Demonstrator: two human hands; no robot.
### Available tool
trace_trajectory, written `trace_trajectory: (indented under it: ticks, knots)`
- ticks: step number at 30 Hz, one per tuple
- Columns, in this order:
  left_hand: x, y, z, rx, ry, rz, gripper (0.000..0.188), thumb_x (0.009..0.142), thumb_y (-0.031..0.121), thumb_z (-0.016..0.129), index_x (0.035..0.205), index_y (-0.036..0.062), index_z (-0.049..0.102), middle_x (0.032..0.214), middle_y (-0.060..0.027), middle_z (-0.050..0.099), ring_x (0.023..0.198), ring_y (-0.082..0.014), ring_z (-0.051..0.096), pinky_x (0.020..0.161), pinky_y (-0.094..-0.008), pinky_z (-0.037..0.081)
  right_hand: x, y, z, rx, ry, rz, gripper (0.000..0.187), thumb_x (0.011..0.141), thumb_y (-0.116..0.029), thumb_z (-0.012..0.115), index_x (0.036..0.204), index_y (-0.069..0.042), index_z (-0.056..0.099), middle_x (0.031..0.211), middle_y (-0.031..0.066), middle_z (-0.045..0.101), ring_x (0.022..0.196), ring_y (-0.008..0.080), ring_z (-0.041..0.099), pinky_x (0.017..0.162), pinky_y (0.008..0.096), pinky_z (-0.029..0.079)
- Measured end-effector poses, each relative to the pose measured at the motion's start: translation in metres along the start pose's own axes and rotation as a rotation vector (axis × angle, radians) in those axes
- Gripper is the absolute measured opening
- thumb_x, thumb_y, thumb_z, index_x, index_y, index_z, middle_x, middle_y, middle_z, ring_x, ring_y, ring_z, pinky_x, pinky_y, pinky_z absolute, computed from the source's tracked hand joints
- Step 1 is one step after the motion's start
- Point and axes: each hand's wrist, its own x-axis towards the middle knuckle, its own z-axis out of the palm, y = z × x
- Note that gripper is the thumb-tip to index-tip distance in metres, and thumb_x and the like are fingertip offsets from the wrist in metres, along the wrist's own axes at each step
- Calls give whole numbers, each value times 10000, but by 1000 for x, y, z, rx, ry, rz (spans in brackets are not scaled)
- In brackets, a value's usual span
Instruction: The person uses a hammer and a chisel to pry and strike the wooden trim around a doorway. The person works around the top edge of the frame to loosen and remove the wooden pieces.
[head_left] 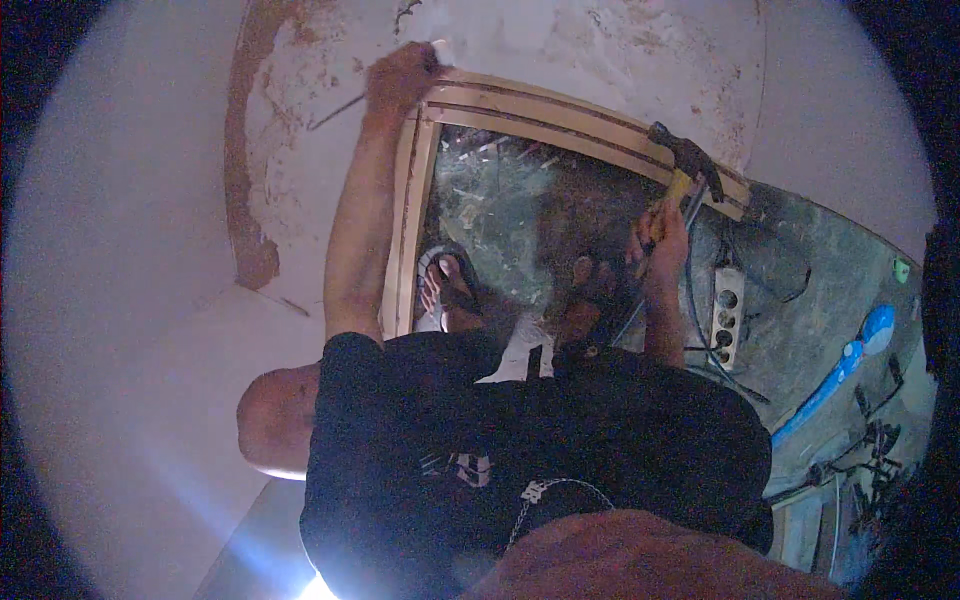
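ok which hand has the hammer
The right hand: it grips the hammer by its yellow handle. The left hand is instead up at the wooden frame's far left corner.

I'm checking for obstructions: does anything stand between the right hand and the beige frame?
Only what appears at the right hand itself: the hammer it holds, which overlaps the right part of the beige frame, and a grey bar beside it. Whether the hammer touches the frame, I cannot tell.
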Motion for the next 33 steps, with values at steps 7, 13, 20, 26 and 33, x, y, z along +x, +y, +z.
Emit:
trace_trajectory:
  ticks: [7, 13, 20, 26, 33]
  knots:
    - [-16, 99, -23, -538, 105, 599, 255, 642, 304, 698, 810, 127, 620, 784, -83, 638, 728, -314, 630, 636, -422, 507, 0, 9, 12, -50, 75, -50, 296, 974, -375, 359, 895, -103, 446, 562, 21, 396, 372, 131, 372, 336, 274, 334]
    - [-33, 178, 0, -702, 130, 646, 246, 657, 271, 695, 839, 125, 617, 775, -76, 627, 737, -295, 630, 628, -418, 514, -3, -5, 13, -6, 31, -79, 309, 975, -392, 345, 916, -104, 440, 563, 14, 388, 374, 126, 366, 333, 268, 332]
    - [-26, 181, -6, -652, -19, 628, 194, 708, 301, 674, 789, 134, 617, 681, -94, 620, 685, -319, 630, 627, -448, 513, -5, -9, 7, -1, 107, -40, 333, 974, -411, 338, 903, -104, 447, 561, 11, 385, 376, 128, 358, 335, 276, 347]
    - [-16, 184, -14, -528, -270, 583, 196, 689, 317, 658, 807, 163, 629, 762, -91, 658, 736, -297, 648, 654, -456, 516, -5, 2, 5, -12, 27, -91, 334, 974, -410, 345, 903, -101, 449, 558, 18, 386, 376, 144, 374, 343, 296, 356]
    - [-20, 177, 20, -598, 77, 568, 192, 689, 320, 654, 785, 158, 615, 753, -55, 657, 661, -269, 648, 582, -399, 523, -12, -6, 18, 18, 57, 17, 315, 980, -389, 338, 924, -100, 451, 561, 32, 394, 370, 146, 369, 341, 299, 358]
